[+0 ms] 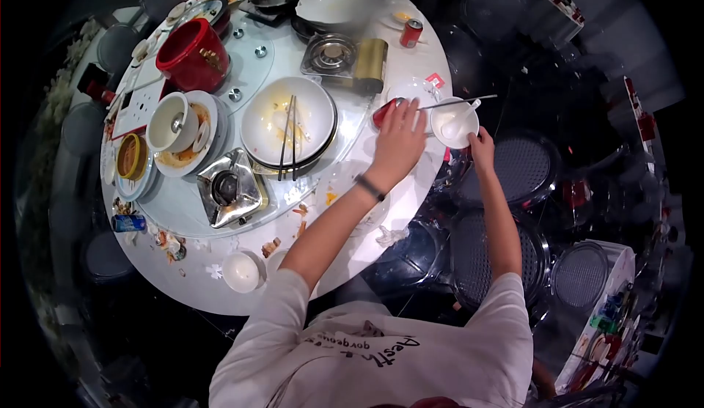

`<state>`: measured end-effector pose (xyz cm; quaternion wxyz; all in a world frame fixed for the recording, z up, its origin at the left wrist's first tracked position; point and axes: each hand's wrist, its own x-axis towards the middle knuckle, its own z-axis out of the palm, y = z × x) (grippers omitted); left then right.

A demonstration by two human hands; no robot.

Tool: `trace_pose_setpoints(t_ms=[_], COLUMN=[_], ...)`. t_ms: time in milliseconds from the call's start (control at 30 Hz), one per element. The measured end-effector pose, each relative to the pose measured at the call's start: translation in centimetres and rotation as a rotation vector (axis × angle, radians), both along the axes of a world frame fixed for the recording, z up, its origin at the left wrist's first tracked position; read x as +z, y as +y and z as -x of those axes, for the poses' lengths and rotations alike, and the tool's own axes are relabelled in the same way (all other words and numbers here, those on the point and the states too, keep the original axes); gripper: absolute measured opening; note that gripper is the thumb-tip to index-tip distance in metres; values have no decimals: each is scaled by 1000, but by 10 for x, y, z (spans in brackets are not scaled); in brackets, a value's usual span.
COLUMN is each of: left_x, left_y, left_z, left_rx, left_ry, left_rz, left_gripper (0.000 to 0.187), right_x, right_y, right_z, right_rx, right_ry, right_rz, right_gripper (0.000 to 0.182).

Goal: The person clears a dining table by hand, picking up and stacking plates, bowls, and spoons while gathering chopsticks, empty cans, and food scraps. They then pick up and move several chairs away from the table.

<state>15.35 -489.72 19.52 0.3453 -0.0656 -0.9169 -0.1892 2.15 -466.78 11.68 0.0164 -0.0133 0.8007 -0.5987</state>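
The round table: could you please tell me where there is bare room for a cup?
The turntable has a free patch between the red pot and the gold-sided stove, beside metal knobs. The near-left table rim looks bare outside the food scraps. It is crowded around the left hand.

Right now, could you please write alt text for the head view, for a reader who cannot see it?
A person's right hand holds a white bowl with a spoon in it at the edge of a round table, while the left hand is beside a red item. Used dishes, portable stoves and a red bucket crowd the table.
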Motion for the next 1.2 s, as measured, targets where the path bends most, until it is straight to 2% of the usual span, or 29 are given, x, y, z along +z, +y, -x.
trace_pose_setpoints(t_ms=[33,133,200,333,400,500,567,700,800,867,967,1000,1033,1067,1200], left_x=[-1,-23,-30,-50,-33,1,9,-24,-66,-79,-75,-45,-41,-34,-3], left_y=[11,40,48,33,6,-66,-130,-245,-285,-295,-295,-274,-262,-249,-173], left_z=[19,51,51,29,9,-26,-41,-56,-61,-64,-70,-77,-74,-75,-87], left_rx=[44,16,-11,-27,-81,-55,-53,48,106,123,26,86,107,122,-344], left_ry=[-28,-140,-216,-336,-439,-146,-121,-294,-489,-557,-358,-412,-396,-366,-318], left_rz=[123,222,275,242,119,-5,-17,153,261,271,424,412,341,294,655], left_gripper=[43,30,17,10,13,16,16,17,21,33,48,56,58,53,32], right_x=[4,13,19,-6,-8,-4,-6,-15,-28,-33,-23,-20,-14,-7,27], right_y=[2,2,-7,-10,-15,-29,-34,-48,-66,-78,-102,-111,-119,-129,-156], right_z=[-11,-48,-75,-107,-120,-131,-136,-141,-148,-153,-162,-165,-168,-172,-186], right_rx=[17,66,104,181,212,243,260,349,381,411,439,451,478,493,708], right_ry=[12,-105,-175,-217,-233,-265,-310,-379,-394,-402,-398,-398,-389,-375,-362], right_rz=[-56,18,54,72,62,96,138,176,187,181,180,172,149,106,21], right_gripper=[27,23,22,20,19,20,22,26,27,28,28,28,28,28,26])
